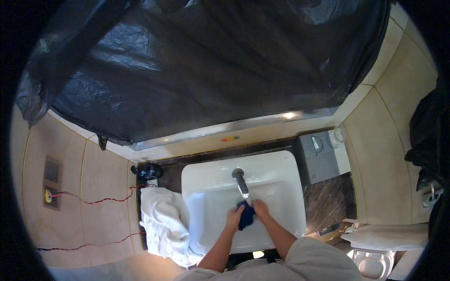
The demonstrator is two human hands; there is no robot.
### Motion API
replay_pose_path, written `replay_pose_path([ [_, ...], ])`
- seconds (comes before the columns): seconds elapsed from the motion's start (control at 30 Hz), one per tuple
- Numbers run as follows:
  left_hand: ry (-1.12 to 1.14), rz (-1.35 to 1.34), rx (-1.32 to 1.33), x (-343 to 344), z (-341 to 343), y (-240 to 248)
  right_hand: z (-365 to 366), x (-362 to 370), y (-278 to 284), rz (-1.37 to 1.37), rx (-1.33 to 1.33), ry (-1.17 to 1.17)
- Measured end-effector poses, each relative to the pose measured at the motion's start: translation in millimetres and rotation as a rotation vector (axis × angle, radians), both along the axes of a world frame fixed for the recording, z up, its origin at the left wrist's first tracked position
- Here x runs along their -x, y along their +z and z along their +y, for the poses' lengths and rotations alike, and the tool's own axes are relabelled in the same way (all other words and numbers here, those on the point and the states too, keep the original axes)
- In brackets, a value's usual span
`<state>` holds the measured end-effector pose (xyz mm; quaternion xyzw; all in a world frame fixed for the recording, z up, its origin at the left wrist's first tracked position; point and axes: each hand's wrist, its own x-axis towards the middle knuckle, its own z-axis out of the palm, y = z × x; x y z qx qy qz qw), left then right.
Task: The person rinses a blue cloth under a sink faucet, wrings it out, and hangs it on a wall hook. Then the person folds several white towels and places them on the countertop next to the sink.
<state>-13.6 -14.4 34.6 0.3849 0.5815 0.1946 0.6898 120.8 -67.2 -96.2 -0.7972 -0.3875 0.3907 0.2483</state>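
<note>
A bunched dark blue cloth (246, 216) hangs between my hands over the white sink (197, 227), just below the spout of the chrome faucet (239, 180). A pale streak at the spout looks like running water. From the left, my left hand (233, 218) grips the cloth, thumb on top. On the other side my right hand (261, 209) is closed at the cloth's right edge, close to the spout; its fingertips are partly hidden. Exactly what kind of cloth item it is, I cannot tell.
White towels (164, 220) lie left of the sink, beside a dark shiny object (147, 170). A grey board (319, 161) with a small tube (315, 143) and a glass (337, 136) is at right. Red-black wires run from a wall socket (48, 195). Black plastic sheeting (225, 70) covers the wall ahead.
</note>
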Motion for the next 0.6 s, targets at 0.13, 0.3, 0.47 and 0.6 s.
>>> replay_pose_path([
  [0.13,-0.41,0.263,-1.041,-26.8,-5.2,-11.7,13.4,-8.9,132.4,1.561,0.284,-0.72],
  [0.3,-0.4,0.471,-1.333,-56.8,-29.7,40.7,20.3,2.2,74.9,2.187,-0.216,-0.543],
  [0.47,-0.284,0.525,-0.902,-35.1,21.0,-26.3,28.6,26.1,23.0,1.459,-0.202,-0.807],
  [0.6,-0.122,0.367,-0.629,-17.8,32.7,-53.5,24.5,31.2,68.7,1.599,-0.204,-0.947],
])
